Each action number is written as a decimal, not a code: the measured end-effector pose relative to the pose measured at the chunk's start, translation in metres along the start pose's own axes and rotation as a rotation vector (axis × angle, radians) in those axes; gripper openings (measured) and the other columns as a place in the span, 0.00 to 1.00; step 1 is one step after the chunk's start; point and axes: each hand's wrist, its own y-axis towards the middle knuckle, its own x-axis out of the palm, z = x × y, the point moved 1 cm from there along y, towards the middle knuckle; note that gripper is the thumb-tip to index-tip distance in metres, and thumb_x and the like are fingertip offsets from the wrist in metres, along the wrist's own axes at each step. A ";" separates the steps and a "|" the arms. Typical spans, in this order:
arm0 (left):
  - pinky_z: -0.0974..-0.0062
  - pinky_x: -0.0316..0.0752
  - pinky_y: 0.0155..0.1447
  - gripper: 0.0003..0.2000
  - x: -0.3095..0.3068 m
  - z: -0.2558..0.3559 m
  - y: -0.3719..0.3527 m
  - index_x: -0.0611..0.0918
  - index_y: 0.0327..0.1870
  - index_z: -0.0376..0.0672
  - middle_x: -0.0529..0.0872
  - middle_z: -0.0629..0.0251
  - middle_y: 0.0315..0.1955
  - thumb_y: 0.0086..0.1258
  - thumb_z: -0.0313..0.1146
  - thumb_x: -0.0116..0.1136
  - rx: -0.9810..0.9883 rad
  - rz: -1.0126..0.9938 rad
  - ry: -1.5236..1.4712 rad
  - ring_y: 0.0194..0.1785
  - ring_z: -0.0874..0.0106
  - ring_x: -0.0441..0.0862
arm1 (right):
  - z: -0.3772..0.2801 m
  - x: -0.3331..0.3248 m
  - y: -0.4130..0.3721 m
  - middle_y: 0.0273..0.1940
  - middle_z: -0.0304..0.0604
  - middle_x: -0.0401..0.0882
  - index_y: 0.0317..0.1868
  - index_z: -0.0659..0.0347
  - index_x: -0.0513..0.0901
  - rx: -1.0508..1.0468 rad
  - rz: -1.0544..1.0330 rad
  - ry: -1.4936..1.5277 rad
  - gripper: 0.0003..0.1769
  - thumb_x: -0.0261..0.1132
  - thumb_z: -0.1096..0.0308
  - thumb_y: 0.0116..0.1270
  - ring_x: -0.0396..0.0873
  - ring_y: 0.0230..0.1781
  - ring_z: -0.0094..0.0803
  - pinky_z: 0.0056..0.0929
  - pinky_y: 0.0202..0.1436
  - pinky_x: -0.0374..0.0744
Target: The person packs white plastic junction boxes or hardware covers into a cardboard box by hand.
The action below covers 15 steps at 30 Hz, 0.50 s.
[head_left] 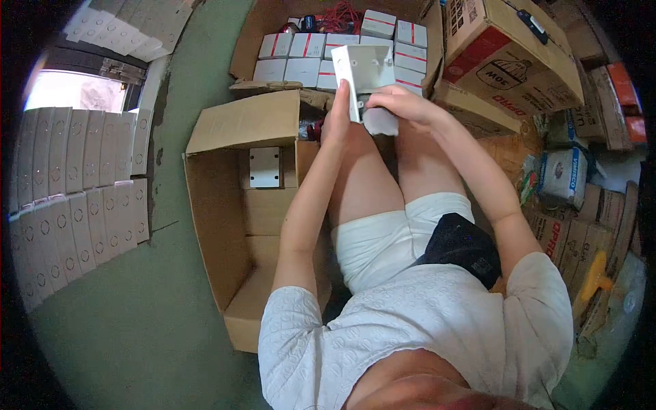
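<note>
- The large, open brown cardboard carton (242, 130) stands beside the person's left leg. Its rim is near the left forearm, so the elbow wants enough room to turn the work without knocking a flap.
- The brown cardboard carton farther forward (249, 41) holds small white cartons with red stripes (306, 45). It lies close behind the work; small, controlled turns would avoid brushing it.
- The left hand (335, 119) grasps the near side of the held piece, its thumb up along the wall. That is a sound support if pressure is spread along the wall rather than pinched at one corner.
- The right hand (410, 108) has its fingers curled at the lower edge; I cannot tell whether they grip the wall or something beneath. A light touch would suit here, while the left steadies.
- The white, open-faced, box-shaped piece with thin walls (372, 58) is up above the knees, tilted, its hollow visible. Thin walls may flex, so even pressure is best.
- The pale, rounded, smooth piece (380, 123) is just under the right fingers. Its exact nature is unclear; supporting it from below would guard against a slip.
</note>
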 end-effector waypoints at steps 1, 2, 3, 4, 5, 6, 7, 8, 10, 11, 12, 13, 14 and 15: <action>0.75 0.54 0.70 0.38 -0.002 -0.002 0.002 0.65 0.69 0.33 0.69 0.57 0.65 0.71 0.60 0.47 -0.016 0.007 -0.003 0.67 0.70 0.64 | -0.001 0.004 -0.002 0.39 0.38 0.82 0.44 0.61 0.81 0.027 -0.059 0.065 0.13 0.62 0.62 0.65 0.78 0.41 0.22 0.23 0.44 0.78; 0.76 0.54 0.70 0.39 -0.005 -0.005 0.004 0.67 0.68 0.33 0.70 0.56 0.65 0.70 0.62 0.47 -0.032 0.014 -0.006 0.67 0.70 0.65 | -0.005 0.005 -0.003 0.39 0.38 0.82 0.44 0.61 0.81 0.027 -0.061 0.062 0.13 0.62 0.62 0.65 0.78 0.41 0.22 0.23 0.44 0.78; 0.76 0.54 0.70 0.39 -0.003 -0.004 0.003 0.67 0.68 0.33 0.70 0.56 0.65 0.70 0.62 0.47 -0.032 0.018 -0.006 0.67 0.70 0.65 | -0.012 0.008 -0.005 0.38 0.39 0.81 0.44 0.62 0.81 0.031 0.002 0.201 0.12 0.62 0.63 0.66 0.78 0.38 0.22 0.23 0.40 0.78; 0.76 0.55 0.69 0.39 -0.002 -0.002 0.002 0.67 0.69 0.34 0.70 0.57 0.65 0.70 0.62 0.47 -0.005 0.010 0.034 0.67 0.70 0.65 | -0.016 0.011 -0.006 0.37 0.39 0.81 0.43 0.63 0.80 0.035 0.066 0.344 0.12 0.62 0.63 0.66 0.78 0.36 0.23 0.22 0.37 0.79; 0.76 0.55 0.69 0.38 -0.001 0.000 0.002 0.67 0.69 0.34 0.70 0.57 0.65 0.70 0.61 0.46 0.021 -0.001 0.075 0.67 0.70 0.65 | -0.017 0.010 -0.005 0.37 0.39 0.81 0.43 0.63 0.80 0.034 0.065 0.348 0.12 0.62 0.63 0.66 0.78 0.36 0.23 0.22 0.37 0.79; 0.75 0.55 0.69 0.38 -0.006 -0.006 0.008 0.66 0.69 0.33 0.69 0.57 0.66 0.71 0.61 0.46 0.050 -0.029 0.050 0.67 0.70 0.64 | -0.019 0.005 -0.002 0.36 0.40 0.81 0.43 0.63 0.80 -0.012 0.074 0.516 0.11 0.61 0.64 0.67 0.77 0.33 0.24 0.22 0.33 0.78; 0.75 0.55 0.69 0.38 -0.005 -0.006 0.008 0.66 0.69 0.33 0.69 0.57 0.66 0.71 0.61 0.46 0.050 -0.031 0.049 0.67 0.70 0.64 | -0.021 -0.003 0.001 0.35 0.40 0.80 0.42 0.64 0.79 -0.057 0.083 0.681 0.10 0.60 0.66 0.67 0.77 0.31 0.25 0.22 0.30 0.78; 0.75 0.55 0.69 0.38 -0.005 -0.006 0.006 0.65 0.69 0.33 0.69 0.57 0.66 0.72 0.60 0.46 0.024 -0.028 0.182 0.67 0.70 0.64 | -0.023 -0.017 0.004 0.36 0.43 0.79 0.42 0.66 0.77 -0.122 -0.022 0.816 0.09 0.58 0.68 0.69 0.76 0.33 0.27 0.23 0.29 0.77; 0.73 0.57 0.68 0.35 0.039 0.033 -0.032 0.65 0.69 0.33 0.70 0.59 0.62 0.73 0.56 0.46 0.075 -0.018 0.243 0.64 0.69 0.65 | -0.024 -0.027 0.010 0.39 0.46 0.77 0.44 0.67 0.76 -0.134 0.030 0.913 0.08 0.57 0.72 0.69 0.76 0.36 0.30 0.23 0.29 0.77; 0.73 0.57 0.68 0.35 0.047 0.040 -0.038 0.65 0.69 0.33 0.70 0.59 0.62 0.73 0.56 0.46 0.077 -0.017 0.244 0.64 0.69 0.65 | -0.026 -0.028 0.010 0.40 0.46 0.77 0.45 0.68 0.76 -0.122 0.008 0.965 0.08 0.57 0.73 0.69 0.76 0.37 0.30 0.23 0.29 0.77; 0.73 0.59 0.66 0.35 0.051 0.044 -0.041 0.64 0.69 0.35 0.72 0.59 0.59 0.73 0.57 0.45 0.063 0.007 0.248 0.61 0.70 0.68 | -0.022 -0.029 0.011 0.40 0.46 0.77 0.45 0.68 0.76 -0.123 0.008 0.964 0.08 0.57 0.73 0.69 0.76 0.37 0.30 0.23 0.29 0.77; 0.73 0.60 0.66 0.34 0.038 0.029 -0.026 0.62 0.70 0.36 0.72 0.60 0.60 0.74 0.54 0.46 0.088 -0.044 0.225 0.62 0.70 0.67 | -0.018 -0.028 0.012 0.40 0.45 0.78 0.46 0.66 0.77 -0.233 -0.082 0.945 0.09 0.59 0.71 0.69 0.76 0.37 0.29 0.23 0.29 0.77; 0.72 0.60 0.66 0.33 0.025 0.014 -0.011 0.60 0.72 0.37 0.71 0.60 0.60 0.74 0.51 0.46 0.113 -0.096 0.200 0.62 0.70 0.67 | -0.014 -0.028 0.013 0.41 0.43 0.78 0.48 0.65 0.77 -0.338 -0.173 0.924 0.11 0.61 0.69 0.69 0.77 0.37 0.28 0.23 0.29 0.77; 0.72 0.60 0.66 0.33 0.024 0.012 -0.007 0.60 0.72 0.37 0.71 0.60 0.60 0.74 0.51 0.46 0.113 -0.092 0.195 0.62 0.70 0.67 | -0.019 -0.026 0.009 0.41 0.43 0.78 0.48 0.65 0.77 -0.333 -0.174 0.920 0.11 0.61 0.69 0.69 0.77 0.37 0.28 0.23 0.29 0.77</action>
